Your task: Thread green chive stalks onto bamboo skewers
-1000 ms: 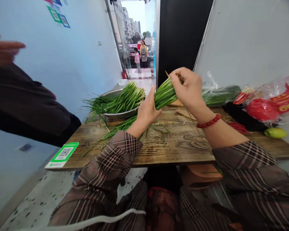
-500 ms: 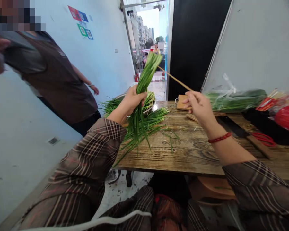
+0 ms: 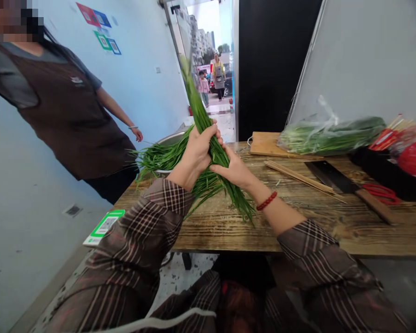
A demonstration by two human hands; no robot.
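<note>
A bunch of garlic chives (image 3: pixel 196 99) slants across the middle of the view, pale stem ends up and leaf tips down to the right. My left hand (image 3: pixel 197 155) is closed around its middle. Lower down, my right hand (image 3: pixel 236 169) wraps the leaves, thumb on the near side. I cannot see a skewer in either hand. More loose chives (image 3: pixel 208 187) lie on the table beneath my hands. To the left, a metal bowl (image 3: pixel 169 138) holds a heap of chives (image 3: pixel 162 157).
Bamboo skewers (image 3: pixel 298 178), a cleaver (image 3: pixel 333 178) and red-handled scissors (image 3: pixel 381 194) lie on the wooden table (image 3: pixel 291 226). Behind are a cutting board (image 3: pixel 263 143) and bagged greens (image 3: pixel 329 135). A person in an apron (image 3: pixel 69 111) stands left; a QR-code sign (image 3: pixel 106 226) is near my left sleeve.
My right hand has moved left and down from holding a skewer at the stem ends to gripping the leaves. The skewer is out of sight. The view has shifted slightly right.
</note>
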